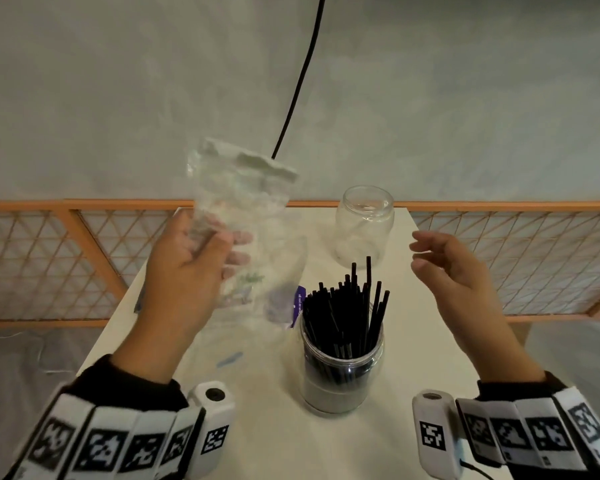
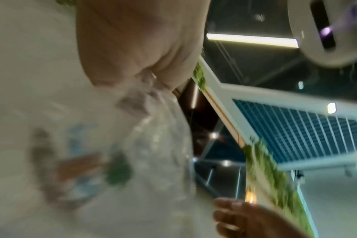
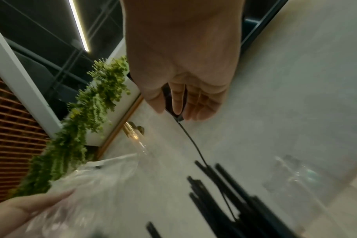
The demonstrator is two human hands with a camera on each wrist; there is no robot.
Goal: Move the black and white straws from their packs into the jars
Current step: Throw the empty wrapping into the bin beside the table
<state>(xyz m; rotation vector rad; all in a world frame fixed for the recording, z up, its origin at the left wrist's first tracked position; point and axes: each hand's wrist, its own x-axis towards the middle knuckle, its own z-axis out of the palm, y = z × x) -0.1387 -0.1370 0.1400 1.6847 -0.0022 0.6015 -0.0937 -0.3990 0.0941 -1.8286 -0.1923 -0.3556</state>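
Left hand (image 1: 184, 268) grips clear pack (image 1: 236, 209) over white table (image 1: 278, 438) (orange lattice fence (image 1: 499, 258) behind).

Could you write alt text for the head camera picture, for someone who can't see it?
A left hand holds up a clear plastic bag over a table; the right hand hovers open. A jar holds black straws; an empty jar stands behind it.

I see a white table (image 1: 413, 341) mid-frame, an orange lattice fence (image 1: 49, 251) across the middle, a black cable (image 1: 302, 74) hanging top centre, green foliage (image 3: 81, 128) left in right-wrist view.
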